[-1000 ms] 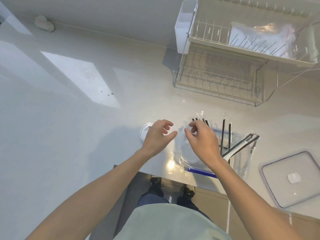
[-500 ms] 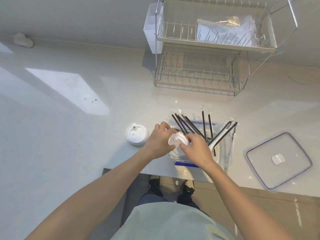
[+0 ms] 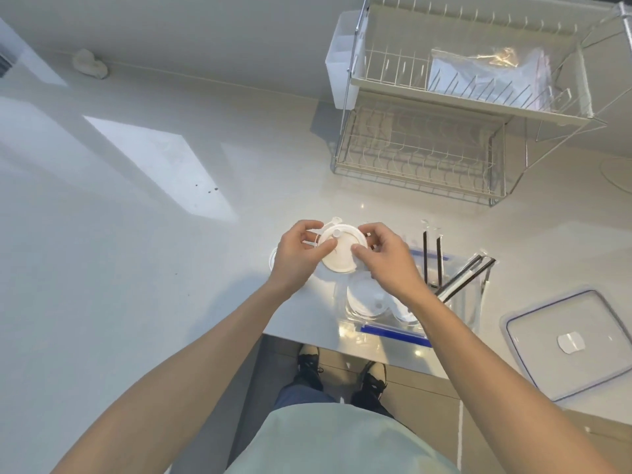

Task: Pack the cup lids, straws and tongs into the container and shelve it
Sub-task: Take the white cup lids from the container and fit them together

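Lifted out since before, round white plastic cup lid (image 3: 340,249) between both hands (image 3: 345,258)

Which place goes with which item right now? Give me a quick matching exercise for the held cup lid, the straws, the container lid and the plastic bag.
Items:
1. held cup lid
2. straws
3. container lid
4. plastic bag

Places:
A. on the upper tier of the wire rack
B. flat on the counter, right of the container
C. between the left hand and right hand
D. standing in the container

Pairs: 1-C, 2-D, 3-B, 4-A
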